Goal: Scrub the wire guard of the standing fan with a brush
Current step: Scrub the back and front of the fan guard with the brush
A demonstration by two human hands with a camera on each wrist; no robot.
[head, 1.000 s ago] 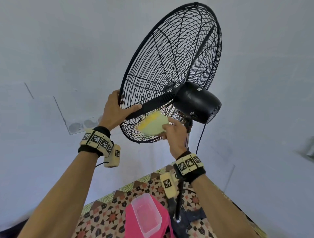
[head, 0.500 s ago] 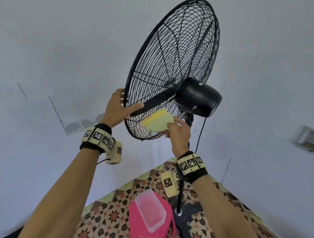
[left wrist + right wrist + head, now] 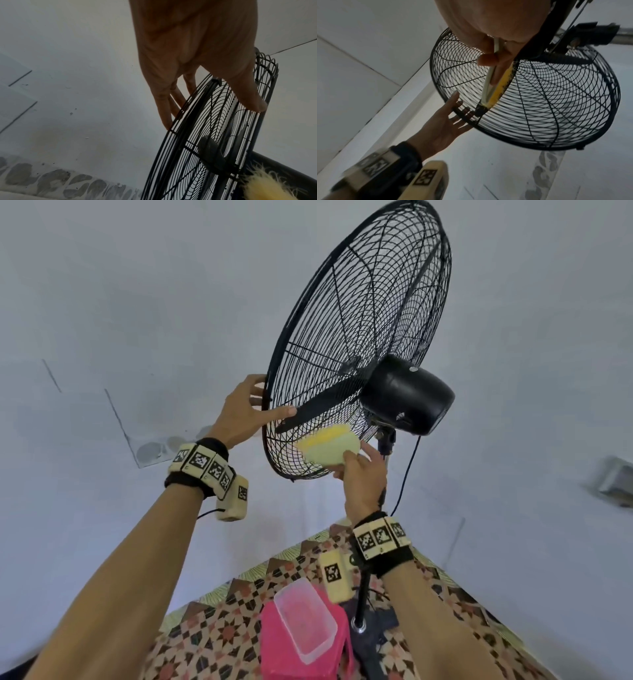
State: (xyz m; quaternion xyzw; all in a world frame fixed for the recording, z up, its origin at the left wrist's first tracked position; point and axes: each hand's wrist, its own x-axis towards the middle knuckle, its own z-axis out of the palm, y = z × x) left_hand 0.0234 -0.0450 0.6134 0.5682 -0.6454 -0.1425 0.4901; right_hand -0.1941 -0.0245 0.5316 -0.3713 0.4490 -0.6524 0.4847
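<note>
**Brush pressed to the lower rear of the fan guard**

The black wire guard (image 3: 359,337) of the standing fan is tilted, its rear face toward the camera, with the black motor housing (image 3: 407,398) behind its hub. A brush (image 3: 329,450) with a pale green back and yellow bristles lies against the lower part of the guard, just below a dark fan blade (image 3: 318,409) seen through the wires. The right hand (image 3: 363,477) has its grip clamped on the brush, thumb on the back and fingers along its side; in the right wrist view the bristles (image 3: 500,89) sit on the wires. The left hand (image 3: 243,412) steadies the guard's left rim: its grip is apart, with the thumb (image 3: 247,94) laid on the rear wires and straight fingers (image 3: 164,115) on the other side of the rim.

Below, the fan's pole (image 3: 363,594) stands on a patterned floor (image 3: 212,631). Just beside the pole, a clear plastic container (image 3: 305,614) rests on a pink stool (image 3: 281,652). A black cord (image 3: 407,470) hangs from the motor.
</note>
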